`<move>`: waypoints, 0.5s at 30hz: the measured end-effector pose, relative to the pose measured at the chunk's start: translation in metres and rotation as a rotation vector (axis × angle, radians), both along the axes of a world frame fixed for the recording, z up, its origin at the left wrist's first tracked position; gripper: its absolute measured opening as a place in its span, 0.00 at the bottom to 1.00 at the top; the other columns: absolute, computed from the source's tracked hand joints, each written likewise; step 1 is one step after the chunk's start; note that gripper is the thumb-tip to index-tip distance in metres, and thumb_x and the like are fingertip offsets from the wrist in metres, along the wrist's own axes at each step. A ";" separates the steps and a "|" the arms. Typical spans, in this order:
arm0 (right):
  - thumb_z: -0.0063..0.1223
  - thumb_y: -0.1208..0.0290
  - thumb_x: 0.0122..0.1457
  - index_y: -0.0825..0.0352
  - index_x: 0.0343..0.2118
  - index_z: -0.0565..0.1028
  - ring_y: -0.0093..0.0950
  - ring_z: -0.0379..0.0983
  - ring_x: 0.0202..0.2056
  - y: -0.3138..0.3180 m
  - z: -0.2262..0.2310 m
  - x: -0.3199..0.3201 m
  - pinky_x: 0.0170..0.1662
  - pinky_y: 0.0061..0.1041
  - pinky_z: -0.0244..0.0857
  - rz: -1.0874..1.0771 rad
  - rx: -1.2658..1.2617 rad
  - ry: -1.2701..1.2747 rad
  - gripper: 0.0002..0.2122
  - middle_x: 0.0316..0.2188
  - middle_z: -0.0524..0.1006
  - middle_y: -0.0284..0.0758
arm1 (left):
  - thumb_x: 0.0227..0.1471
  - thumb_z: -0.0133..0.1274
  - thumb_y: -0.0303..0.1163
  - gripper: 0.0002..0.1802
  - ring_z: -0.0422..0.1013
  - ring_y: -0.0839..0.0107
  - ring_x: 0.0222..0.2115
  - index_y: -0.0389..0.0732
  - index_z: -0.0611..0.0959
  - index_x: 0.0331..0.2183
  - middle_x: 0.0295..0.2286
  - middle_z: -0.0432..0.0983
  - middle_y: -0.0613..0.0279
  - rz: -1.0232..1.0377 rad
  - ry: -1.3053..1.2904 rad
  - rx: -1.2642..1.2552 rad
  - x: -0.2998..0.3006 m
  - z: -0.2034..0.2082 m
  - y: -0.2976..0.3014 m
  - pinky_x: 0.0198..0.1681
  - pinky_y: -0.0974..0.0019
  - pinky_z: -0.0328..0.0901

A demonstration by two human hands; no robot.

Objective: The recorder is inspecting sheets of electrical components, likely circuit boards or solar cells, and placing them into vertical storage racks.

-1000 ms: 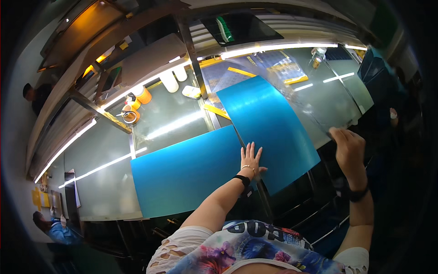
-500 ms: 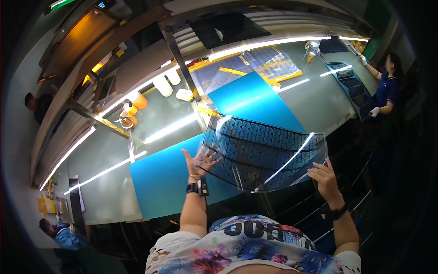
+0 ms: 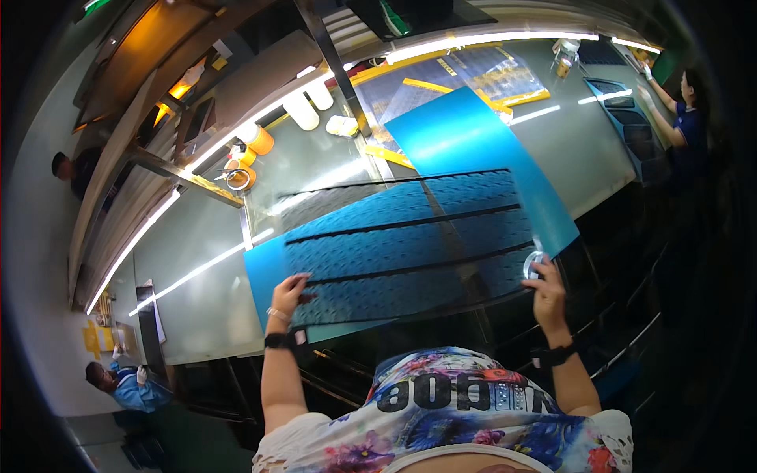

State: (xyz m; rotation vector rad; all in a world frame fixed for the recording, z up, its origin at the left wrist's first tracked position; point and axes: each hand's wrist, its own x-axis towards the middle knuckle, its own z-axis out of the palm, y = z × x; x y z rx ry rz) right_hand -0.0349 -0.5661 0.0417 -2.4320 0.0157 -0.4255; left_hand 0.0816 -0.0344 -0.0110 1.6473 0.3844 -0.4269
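A clear plastic sheet with black stripes and rows of small printed shapes (image 3: pixel 378 251) is held up nearly flat in front of me. My left hand (image 3: pixel 289 295) pinches its left edge near the front corner. At the opposite edge, my right hand (image 3: pixel 546 288) grips the sheet, where the plastic curls and catches the light. Through the sheet show two blue sheets lying on the bench, the right-hand blue sheet (image 3: pixel 449 130) and the left-hand blue sheet (image 3: pixel 264 288).
The grey bench (image 3: pixel 205 307) bears white containers (image 3: pixel 301 111), an orange tub (image 3: pixel 259 140) and yellow-edged clear sheets (image 3: pixel 505 75). A metal post (image 3: pixel 339 59) rises at its back. One person (image 3: pixel 688 118) works at the far right, another (image 3: pixel 130 386) at the lower left.
The sheet has gone from bowed and slanting to nearly flat, shifting left. My left hand, spread against it before, has moved left and down and now pinches its edge. My right hand has moved slightly left.
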 end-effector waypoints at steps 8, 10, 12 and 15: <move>0.53 0.75 0.44 0.70 0.37 0.70 0.31 0.67 0.37 0.095 -0.112 -0.035 0.41 0.25 0.62 -0.450 0.494 0.317 0.14 0.35 0.67 0.39 | 0.53 0.45 0.32 0.11 0.72 0.70 0.24 0.39 0.73 0.38 0.30 0.71 0.67 0.159 0.264 -0.031 -0.094 -0.010 0.144 0.26 0.69 0.69; 0.55 0.70 0.46 0.69 0.34 0.71 0.29 0.69 0.33 0.106 -0.129 -0.044 0.37 0.23 0.63 -0.420 0.371 0.469 0.12 0.30 0.71 0.38 | 0.53 0.45 0.31 0.10 0.72 0.70 0.24 0.39 0.73 0.38 0.30 0.71 0.67 0.114 0.294 -0.038 -0.102 -0.021 0.165 0.27 0.68 0.70; 0.53 0.70 0.47 0.69 0.27 0.73 0.27 0.71 0.22 0.110 -0.130 -0.044 0.28 0.24 0.63 -0.391 0.511 0.678 0.07 0.18 0.73 0.36 | 0.52 0.46 0.32 0.11 0.73 0.70 0.25 0.39 0.73 0.39 0.30 0.71 0.66 0.123 0.328 -0.083 -0.106 -0.034 0.182 0.27 0.68 0.69; 0.51 0.73 0.48 0.69 0.24 0.74 0.26 0.69 0.16 0.127 -0.107 -0.038 0.22 0.24 0.62 -0.338 0.576 0.654 0.05 0.14 0.72 0.35 | 0.50 0.50 0.35 0.14 0.72 0.71 0.23 0.38 0.73 0.39 0.29 0.70 0.64 0.095 0.689 -0.198 -0.098 -0.010 0.185 0.25 0.69 0.68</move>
